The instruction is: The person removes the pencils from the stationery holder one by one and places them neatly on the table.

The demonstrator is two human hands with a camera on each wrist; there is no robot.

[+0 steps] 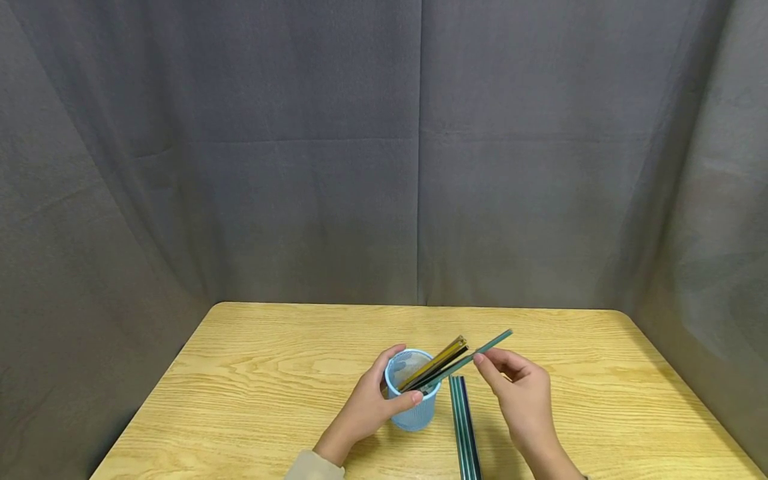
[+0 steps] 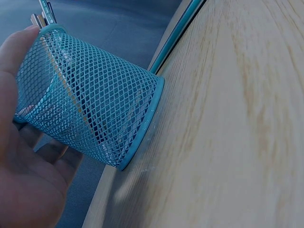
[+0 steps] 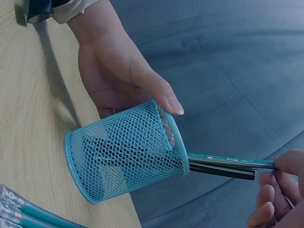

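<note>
One green pencil (image 1: 495, 341), likely light and stiff, best held near its free end, is pinched in my right hand (image 1: 527, 392) and slants below that grip into the mesh cup (image 1: 415, 419), which my left hand (image 1: 367, 405) holds around its side.

In front of me I see a yellowish wood-grain tabletop (image 1: 252, 387) with rounded far corners. Behind it hangs a creased grey cloth (image 1: 300, 167), a vertical line running down near its middle; grey side cloth (image 1: 78, 267) flanks me left and right.
</note>
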